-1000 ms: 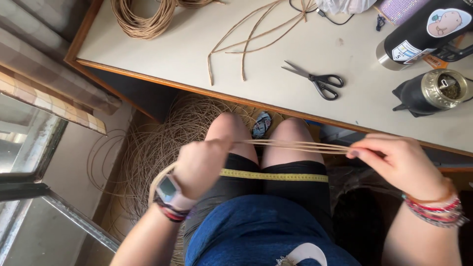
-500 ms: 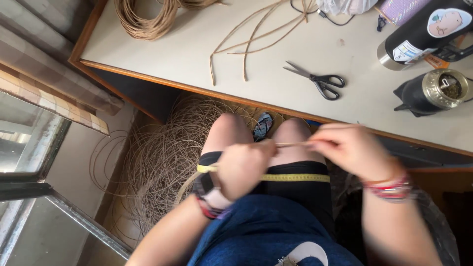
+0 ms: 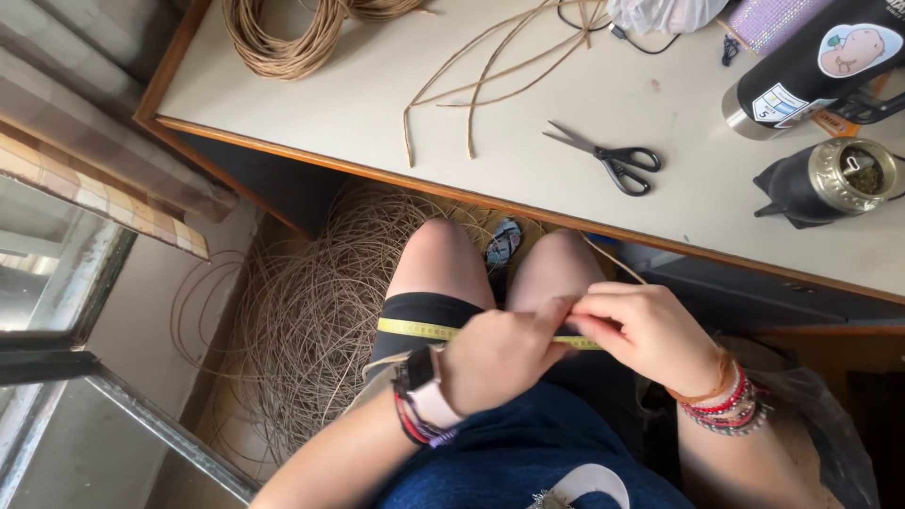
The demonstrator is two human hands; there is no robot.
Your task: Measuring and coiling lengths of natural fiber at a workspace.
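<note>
Both hands meet over the lap, just above a yellow measuring tape (image 3: pixel 415 329) lying crosswise on the thighs. The left hand (image 3: pixel 500 356) is curled closed, its fingertips pinching at the point where the right hand (image 3: pixel 641 332) also pinches; a thin cane strand (image 3: pixel 615 260) runs from that pinch up and away toward the worktop (image 3: pixel 584 104) edge. Black-handled scissors (image 3: pixel 608 157) lie well apart on the worktop, nearer the right hand.
</note>
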